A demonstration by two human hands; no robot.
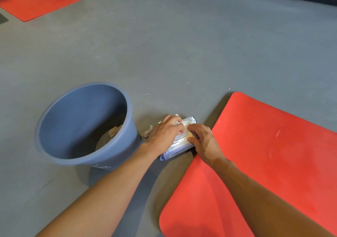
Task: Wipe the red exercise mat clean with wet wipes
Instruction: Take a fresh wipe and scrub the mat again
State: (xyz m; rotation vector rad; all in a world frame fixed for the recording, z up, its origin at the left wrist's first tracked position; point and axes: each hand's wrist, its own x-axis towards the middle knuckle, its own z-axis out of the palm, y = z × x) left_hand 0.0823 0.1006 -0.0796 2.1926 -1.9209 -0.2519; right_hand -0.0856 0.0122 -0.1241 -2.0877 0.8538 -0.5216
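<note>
- Resting on the grey floor [182,45], the soft white-and-lavender plastic pack of wet wipes [179,150] lies flat under both hands, just beside the near-left edge of the flat red foam exercise mat [264,163] and just right of the round blue plastic bucket [116,156].
- The left hand [165,133] lies over the far-left part of the pack, fingers curled down onto its top near the opening; the fingertips appear to pinch something white there — a wipe or the flap, I cannot tell which.
- The right hand [204,141] covers the near-right part, fingers bent and pressed onto the pack, thumb at its side edge, seemingly holding it steady.
- Handling, as a judgement: the pack looks light, squashy and a little slick, so it would slide or lift with a pull unless one hand pins it. The wipe itself should be thin, damp and limp — best taken by a pinch at its exposed corner at the opening between the two sets of fingertips, then drawn up slowly so it does not tear or drag the next one out.
- The mat lies to the right of the right hand's fingers, close but not touching them; pale smudges show on its surface, and it looks unwiped so far.
- A small crumpled white scrap [148,131] lies on the floor just left of the left hand, and brownish crumpled wipes [115,131] sit in the bucket's bottom.
- A second red mat [40,1] lies well apart, far beyond the fingers at upper left.
</note>
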